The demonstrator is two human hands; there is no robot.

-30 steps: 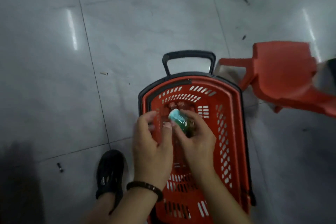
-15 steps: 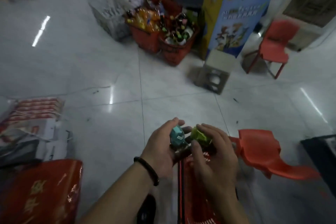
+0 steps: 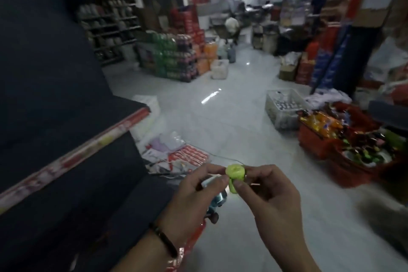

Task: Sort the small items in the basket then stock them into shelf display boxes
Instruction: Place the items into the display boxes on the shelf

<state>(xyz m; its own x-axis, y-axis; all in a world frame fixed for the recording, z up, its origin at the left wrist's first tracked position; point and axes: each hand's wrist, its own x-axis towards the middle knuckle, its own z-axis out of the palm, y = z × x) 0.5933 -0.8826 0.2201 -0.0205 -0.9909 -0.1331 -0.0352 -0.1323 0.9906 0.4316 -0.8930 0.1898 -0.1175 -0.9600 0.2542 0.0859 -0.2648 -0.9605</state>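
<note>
Green item [image 3: 235,174] now sits between both your hands, no longer in the right alone. Left hand [image 3: 192,203] pinches it and also curls round a teal item [image 3: 218,200] under its palm; right hand [image 3: 272,201] pinches it too. Shelf [image 3: 72,150] left of them.

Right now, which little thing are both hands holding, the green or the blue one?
The small round lime-green item: the left hand and the right hand both pinch it. The shiny teal item sits lower, in the left hand alone.
</note>
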